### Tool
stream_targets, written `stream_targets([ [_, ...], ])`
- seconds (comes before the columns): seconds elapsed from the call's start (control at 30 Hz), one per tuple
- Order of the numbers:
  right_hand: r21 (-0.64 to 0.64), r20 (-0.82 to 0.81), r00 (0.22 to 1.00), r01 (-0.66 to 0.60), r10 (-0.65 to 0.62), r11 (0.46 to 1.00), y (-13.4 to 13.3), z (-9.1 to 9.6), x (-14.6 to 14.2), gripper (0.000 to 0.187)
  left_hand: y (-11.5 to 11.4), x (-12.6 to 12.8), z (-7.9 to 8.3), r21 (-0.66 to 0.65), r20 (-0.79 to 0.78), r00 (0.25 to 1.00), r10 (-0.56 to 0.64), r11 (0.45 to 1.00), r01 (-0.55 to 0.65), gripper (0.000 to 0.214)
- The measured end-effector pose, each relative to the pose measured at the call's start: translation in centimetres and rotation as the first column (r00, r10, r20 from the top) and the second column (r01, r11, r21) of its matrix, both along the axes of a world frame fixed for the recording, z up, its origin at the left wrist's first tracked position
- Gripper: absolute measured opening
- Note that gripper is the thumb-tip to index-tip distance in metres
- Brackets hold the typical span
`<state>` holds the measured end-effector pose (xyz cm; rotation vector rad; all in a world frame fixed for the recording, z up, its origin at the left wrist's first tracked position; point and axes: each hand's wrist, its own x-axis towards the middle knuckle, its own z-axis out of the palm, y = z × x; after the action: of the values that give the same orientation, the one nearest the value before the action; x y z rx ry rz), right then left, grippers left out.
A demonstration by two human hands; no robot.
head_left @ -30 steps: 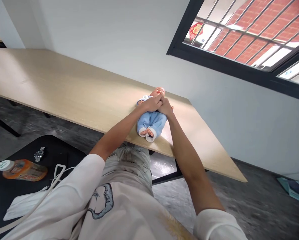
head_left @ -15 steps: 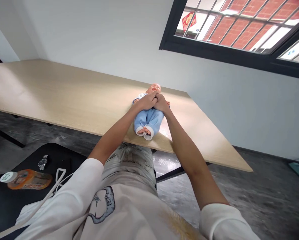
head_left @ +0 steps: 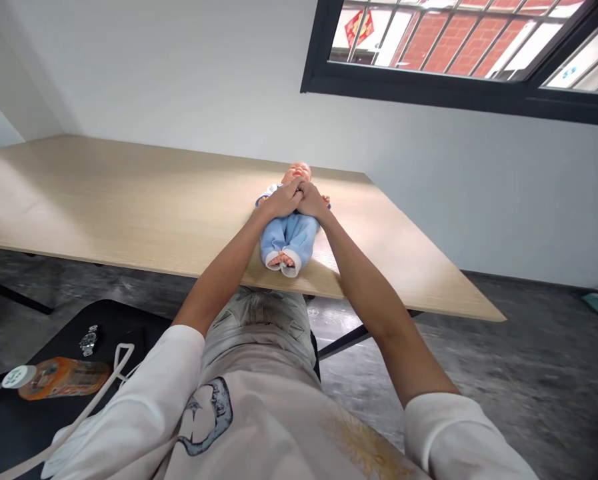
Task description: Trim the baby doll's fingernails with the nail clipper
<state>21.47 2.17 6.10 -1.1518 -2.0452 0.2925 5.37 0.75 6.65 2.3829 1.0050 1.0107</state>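
A baby doll (head_left: 289, 235) in a blue and white outfit lies on its back on the wooden table (head_left: 143, 200), head toward the wall and bare feet toward me. My left hand (head_left: 283, 200) and my right hand (head_left: 311, 201) meet on its upper chest, just below the chin. Both sets of fingers are curled in against each other at the front of the outfit. The exact spot they pinch is hidden beneath them. A small dark ring-like spot shows between the fingers.
Left of me, a black chair (head_left: 9, 433) carries an orange drink bottle (head_left: 66, 379), a metal watch (head_left: 89, 341) and a white cable (head_left: 121, 365). Behind the table stand a white wall (head_left: 189, 80) and a barred window (head_left: 453, 40). The table's right corner juts out at an angle.
The camera view has shifted, so the doll and table sit slightly further left. Both hands stay together on the doll's chest, with little visible movement of the fingers.
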Motion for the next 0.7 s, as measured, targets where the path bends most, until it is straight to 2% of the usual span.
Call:
stream_targets([
  [0.27,-0.019,0.026,1.000,0.005,-0.005,1.000,-0.73,0.52,-0.32,0.008,-0.40,-0.08,0.32,-0.006,0.000,1.000,0.001,1.000,-0.001,0.037],
  [0.4,0.003,0.009,1.000,-0.025,0.025,1.000,-0.59,0.30,-0.12,0.013,-0.38,-0.08,0.33,-0.028,0.008,1.000,-0.008,1.000,0.009,0.036],
  [0.7,-0.006,0.002,1.000,-0.005,0.005,1.000,-0.04,-0.16,-0.01,0.010,0.13,-0.08,0.04,-0.021,0.018,1.000,-0.005,1.000,0.005,0.037],
])
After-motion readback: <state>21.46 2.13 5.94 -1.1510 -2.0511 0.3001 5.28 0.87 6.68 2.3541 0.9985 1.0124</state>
